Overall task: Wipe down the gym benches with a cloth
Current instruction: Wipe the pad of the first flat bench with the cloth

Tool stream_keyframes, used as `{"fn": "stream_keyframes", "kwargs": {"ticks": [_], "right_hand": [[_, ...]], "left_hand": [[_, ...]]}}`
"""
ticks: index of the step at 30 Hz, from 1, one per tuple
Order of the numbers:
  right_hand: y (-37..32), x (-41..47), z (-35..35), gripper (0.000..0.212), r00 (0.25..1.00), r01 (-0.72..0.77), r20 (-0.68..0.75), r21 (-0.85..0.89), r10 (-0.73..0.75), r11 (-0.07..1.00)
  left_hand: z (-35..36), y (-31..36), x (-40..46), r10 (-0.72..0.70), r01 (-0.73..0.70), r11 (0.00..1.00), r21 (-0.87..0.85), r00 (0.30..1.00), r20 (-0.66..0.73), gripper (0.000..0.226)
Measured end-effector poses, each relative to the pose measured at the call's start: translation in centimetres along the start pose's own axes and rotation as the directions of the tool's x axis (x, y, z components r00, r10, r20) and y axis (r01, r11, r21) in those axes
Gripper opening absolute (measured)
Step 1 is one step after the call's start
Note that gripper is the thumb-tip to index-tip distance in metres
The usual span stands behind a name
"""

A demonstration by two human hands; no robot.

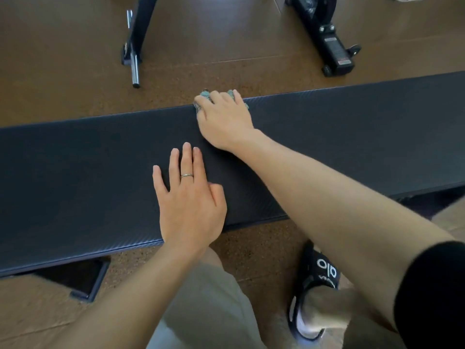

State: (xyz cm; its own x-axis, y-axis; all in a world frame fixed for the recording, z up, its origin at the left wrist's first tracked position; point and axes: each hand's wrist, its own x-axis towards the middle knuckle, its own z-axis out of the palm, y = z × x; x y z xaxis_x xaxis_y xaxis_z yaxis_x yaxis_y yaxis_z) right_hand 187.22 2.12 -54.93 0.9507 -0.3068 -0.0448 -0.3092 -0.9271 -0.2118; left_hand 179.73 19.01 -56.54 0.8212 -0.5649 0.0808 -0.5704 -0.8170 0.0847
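Observation:
A long black padded gym bench (88,172) runs across the view from left to right. My right hand (224,119) lies at the bench's far edge with its fingers curled over a blue-green cloth (204,94); only small bits of the cloth show around the fingers. My left hand (187,197) rests flat on the middle of the bench top, fingers straight and spread, a ring on one finger.
Brown speckled gym floor (63,71) lies beyond the bench. A black rack leg with a chrome peg (134,66) stands at the far left, a black machine base (334,51) at the far right. My foot in a black slide sandal (317,285) is below the bench.

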Motion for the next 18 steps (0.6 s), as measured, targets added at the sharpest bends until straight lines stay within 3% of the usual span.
{"fn": "stream_keyframes", "kwargs": {"ticks": [3,6,8,12,18], "right_hand": [[6.4,-0.7,-1.5,0.048,0.999,0.035,0.025,-0.128,-0.032,0.991],[16.9,-3.4,-3.9,0.048,0.970,-0.243,-0.028,-0.113,0.241,0.963],[20.4,-5.2,-4.4,0.051,0.932,-0.362,-0.014,-0.113,0.363,0.925],[15.2,-4.3,-2.1,0.059,0.910,-0.406,-0.119,-0.060,0.397,0.912],[4.0,-11.7,0.0,0.062,0.994,-0.093,-0.049,0.028,0.094,0.995]], "left_hand": [[0.0,-0.1,0.0,0.001,-0.001,1.000,-0.016,1.000,0.006,0.067],[-0.1,-0.2,0.1,-0.013,0.013,0.999,-0.030,1.000,0.014,0.067],[-0.1,0.1,0.0,-0.017,0.017,0.999,-0.029,1.000,0.013,0.067],[0.0,0.3,0.0,-0.021,0.021,0.999,-0.035,1.000,0.011,0.068],[-0.1,0.0,0.0,-0.003,0.004,1.000,-0.028,1.000,0.013,0.067]]}}
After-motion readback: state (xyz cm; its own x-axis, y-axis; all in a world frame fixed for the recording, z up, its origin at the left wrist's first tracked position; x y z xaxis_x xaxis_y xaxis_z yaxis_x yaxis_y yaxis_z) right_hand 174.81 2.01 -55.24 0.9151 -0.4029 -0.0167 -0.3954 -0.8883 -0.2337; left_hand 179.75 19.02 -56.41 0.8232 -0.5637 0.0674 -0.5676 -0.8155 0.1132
